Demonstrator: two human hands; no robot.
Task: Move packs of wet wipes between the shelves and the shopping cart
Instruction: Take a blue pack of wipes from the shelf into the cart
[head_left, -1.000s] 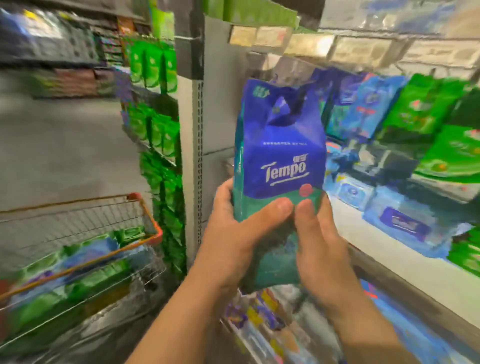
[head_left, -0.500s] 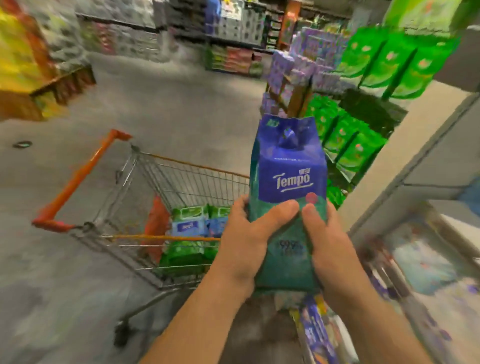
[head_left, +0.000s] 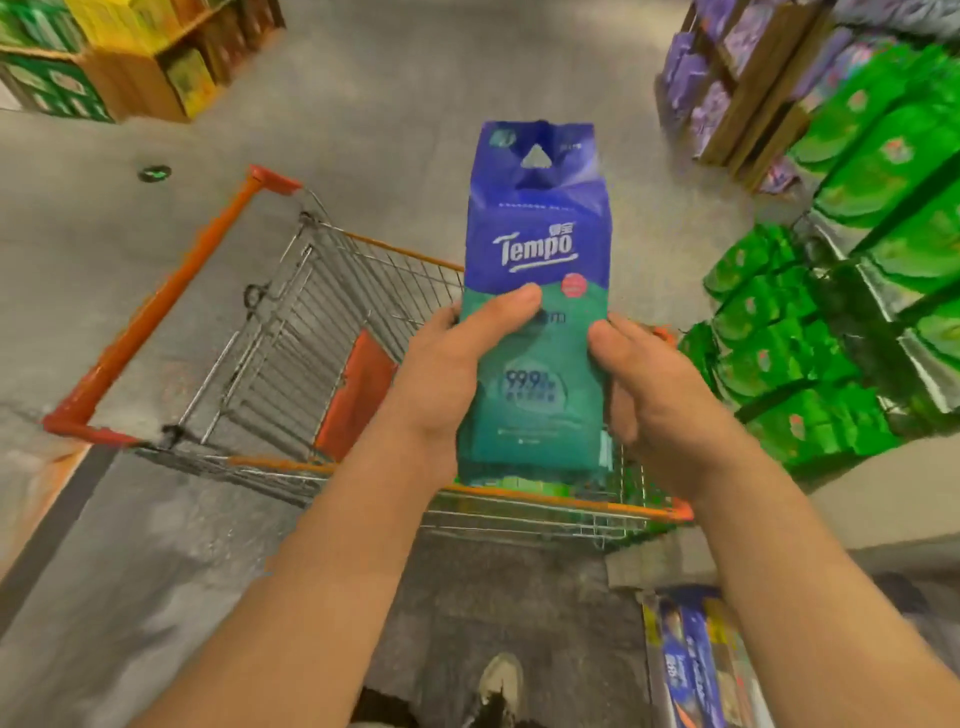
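A tall blue and teal Tempo wet wipes pack (head_left: 536, 270) is held upright over the wire shopping cart (head_left: 291, 332). My left hand (head_left: 452, 374) grips its left side, thumb across the front. My right hand (head_left: 644, 395) grips the right side, thumb on the front edge. The pack and my hands hide most of the cart's basket; a strip of green packs (head_left: 530, 487) shows just under the held pack.
The cart has an orange handle (head_left: 150, 312) at the left and an orange rim (head_left: 571, 499) near me. Green packs (head_left: 810, 364) fill shelves on the right, purple packs (head_left: 727, 67) beyond them. Stacked boxes (head_left: 130, 57) stand far left. My shoe (head_left: 498, 680) is below.
I have turned from the shelf to face the cart, carrying the pack along in both hands. The pack now hangs above the cart's basket, and my view points more steeply down.
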